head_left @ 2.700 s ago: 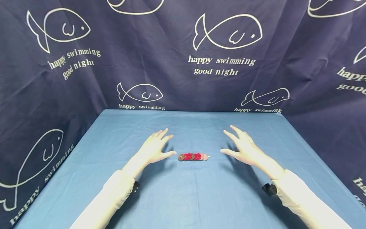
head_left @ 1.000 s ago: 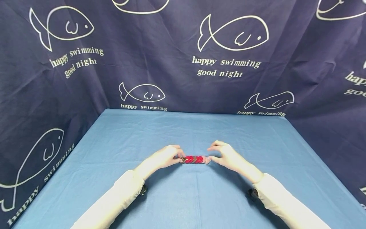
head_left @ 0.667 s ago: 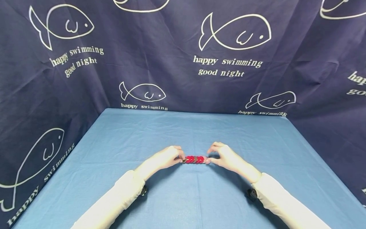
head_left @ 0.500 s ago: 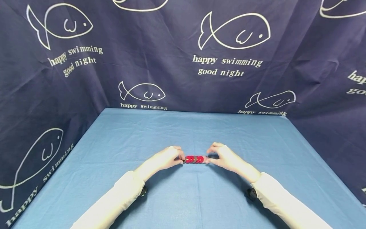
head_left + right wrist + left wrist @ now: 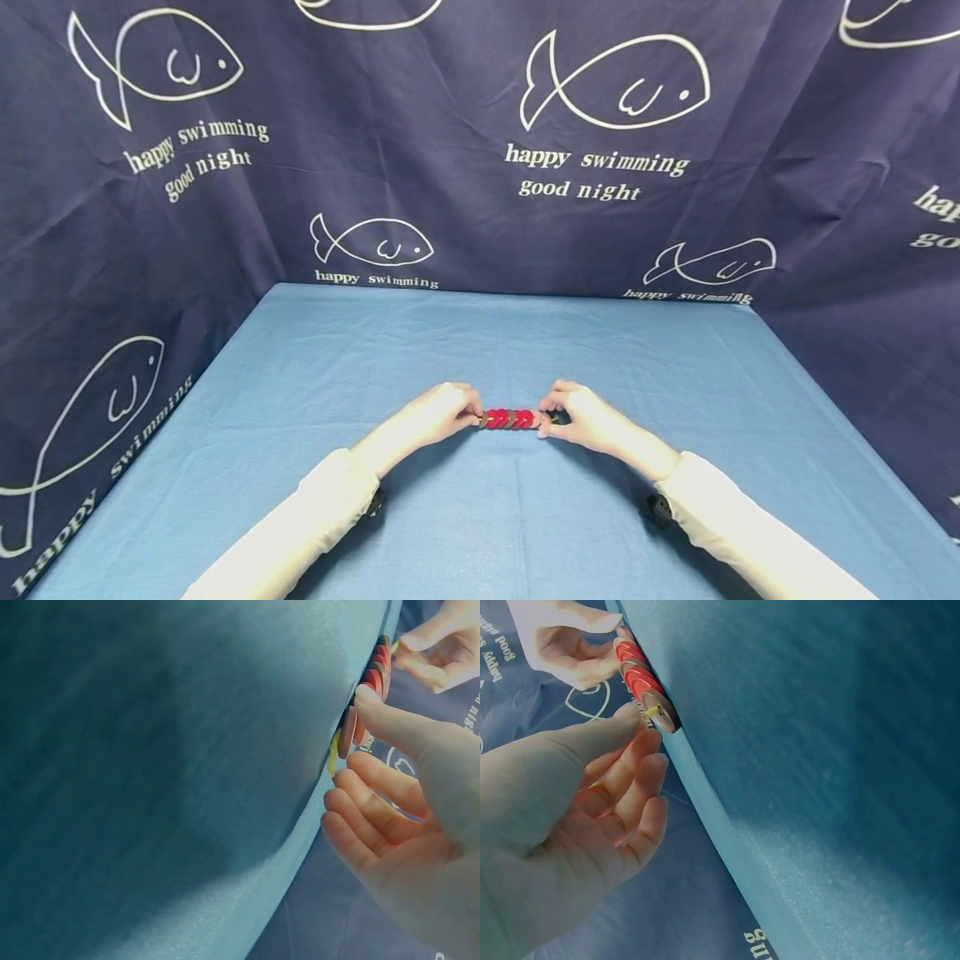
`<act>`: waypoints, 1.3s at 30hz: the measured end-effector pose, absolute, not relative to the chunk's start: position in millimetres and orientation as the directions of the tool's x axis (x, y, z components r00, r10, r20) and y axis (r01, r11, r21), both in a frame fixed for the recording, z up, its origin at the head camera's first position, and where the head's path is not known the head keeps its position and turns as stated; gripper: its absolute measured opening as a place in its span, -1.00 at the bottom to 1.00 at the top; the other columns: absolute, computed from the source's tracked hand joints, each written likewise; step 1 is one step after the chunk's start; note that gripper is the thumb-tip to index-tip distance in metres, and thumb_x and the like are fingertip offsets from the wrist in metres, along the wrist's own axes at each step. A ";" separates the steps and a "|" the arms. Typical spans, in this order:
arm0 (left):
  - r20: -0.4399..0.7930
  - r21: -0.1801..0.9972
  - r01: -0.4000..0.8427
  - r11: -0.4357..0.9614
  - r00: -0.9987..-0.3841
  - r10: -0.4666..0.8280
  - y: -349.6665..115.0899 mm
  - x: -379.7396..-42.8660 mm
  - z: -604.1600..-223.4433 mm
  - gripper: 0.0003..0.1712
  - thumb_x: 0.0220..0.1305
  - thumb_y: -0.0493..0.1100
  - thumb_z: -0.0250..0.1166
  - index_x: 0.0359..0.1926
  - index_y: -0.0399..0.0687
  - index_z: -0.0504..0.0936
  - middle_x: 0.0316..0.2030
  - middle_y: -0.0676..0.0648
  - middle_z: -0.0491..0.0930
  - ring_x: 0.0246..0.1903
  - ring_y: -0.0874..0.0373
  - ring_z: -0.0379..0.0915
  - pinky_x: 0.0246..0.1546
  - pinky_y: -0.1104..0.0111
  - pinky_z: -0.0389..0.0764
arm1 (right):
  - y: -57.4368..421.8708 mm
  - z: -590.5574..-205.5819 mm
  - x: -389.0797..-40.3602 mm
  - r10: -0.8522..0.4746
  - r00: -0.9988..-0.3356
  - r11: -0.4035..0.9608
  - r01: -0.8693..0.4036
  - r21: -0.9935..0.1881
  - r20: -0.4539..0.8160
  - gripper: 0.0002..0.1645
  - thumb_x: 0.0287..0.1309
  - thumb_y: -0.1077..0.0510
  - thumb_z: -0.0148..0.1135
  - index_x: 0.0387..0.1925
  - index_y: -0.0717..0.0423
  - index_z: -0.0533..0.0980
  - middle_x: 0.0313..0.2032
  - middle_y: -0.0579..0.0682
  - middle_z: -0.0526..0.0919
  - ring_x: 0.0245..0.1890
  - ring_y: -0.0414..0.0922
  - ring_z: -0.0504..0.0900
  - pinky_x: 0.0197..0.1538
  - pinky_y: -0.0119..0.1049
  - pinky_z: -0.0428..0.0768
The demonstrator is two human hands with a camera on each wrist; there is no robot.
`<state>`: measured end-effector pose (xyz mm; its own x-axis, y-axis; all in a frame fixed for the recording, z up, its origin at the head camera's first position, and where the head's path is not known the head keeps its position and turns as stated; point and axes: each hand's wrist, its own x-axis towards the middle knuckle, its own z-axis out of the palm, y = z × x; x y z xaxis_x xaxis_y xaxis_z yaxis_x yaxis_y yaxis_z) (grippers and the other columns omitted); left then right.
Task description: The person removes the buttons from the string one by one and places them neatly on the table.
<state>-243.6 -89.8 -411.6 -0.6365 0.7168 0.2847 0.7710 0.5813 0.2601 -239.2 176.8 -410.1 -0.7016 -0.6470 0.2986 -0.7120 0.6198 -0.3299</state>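
A row of overlapping red, brown and pink buttons point(image 5: 510, 418), threaded on a yellow cord point(image 5: 652, 711), lies just above or on the blue cloth. My left hand point(image 5: 442, 410) pinches the cord end close against the brown end button point(image 5: 664, 718). At the other end, thumb and index finger of my right hand point(image 5: 592, 422) pinch the pink buttons point(image 5: 347, 735). A loose yellow cord tail point(image 5: 333, 754) sticks out beyond them in the right wrist view. My fingertips partly cover both ends of the row.
A blue cloth point(image 5: 480, 517) covers the table. Dark blue curtains point(image 5: 465, 150) printed with white fish and lettering hang behind it and at both sides. A dark wrist camera point(image 5: 660, 508) sits under each white sleeve point(image 5: 750, 525).
Both hands, earlier spread and apart from the row, have come in to its two ends and taken hold. Most recently, the right fingers have closed in from the cord tail onto the pink buttons.
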 end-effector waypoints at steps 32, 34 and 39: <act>0.279 0.341 0.719 0.606 -0.693 0.665 -93.0 -242.6 -412.7 -0.86 0.10 -0.36 0.27 -0.54 -0.09 0.60 -0.56 0.03 0.59 -0.54 0.31 0.43 -0.47 0.54 0.45 | 177.2 -411.7 -240.0 -0.637 -0.731 0.611 -0.672 -0.420 0.243 -0.74 -0.07 0.19 0.40 -0.28 0.22 0.64 -0.46 -0.04 0.51 -0.43 -0.19 0.54 -0.32 -0.39 0.53; 0.276 0.343 0.714 0.610 -0.697 0.661 -92.7 -242.5 -411.7 -0.86 0.10 -0.35 0.27 -0.54 -0.09 0.59 -0.56 0.03 0.59 -0.55 0.33 0.41 -0.47 0.55 0.44 | 177.5 -411.5 -240.5 -0.639 -0.727 0.608 -0.677 -0.414 0.250 -0.73 -0.07 0.20 0.40 -0.26 0.23 0.64 -0.46 -0.04 0.51 -0.43 -0.19 0.53 -0.31 -0.38 0.53; 0.274 0.346 0.708 0.616 -0.704 0.655 -92.4 -242.6 -410.9 -0.85 0.09 -0.35 0.27 -0.55 -0.08 0.57 -0.59 0.04 0.56 -0.58 0.34 0.37 -0.49 0.55 0.42 | 178.6 -411.6 -241.4 -0.645 -0.720 0.602 -0.685 -0.410 0.256 -0.74 -0.07 0.22 0.39 -0.27 0.23 0.63 -0.46 -0.04 0.53 -0.42 -0.17 0.53 -0.31 -0.38 0.52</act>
<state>-242.6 -92.4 -410.9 -0.7043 0.6547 0.2745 0.7076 0.6160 0.3462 -241.4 178.6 -411.6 -0.7203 -0.6447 0.2559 -0.6848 0.6023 -0.4103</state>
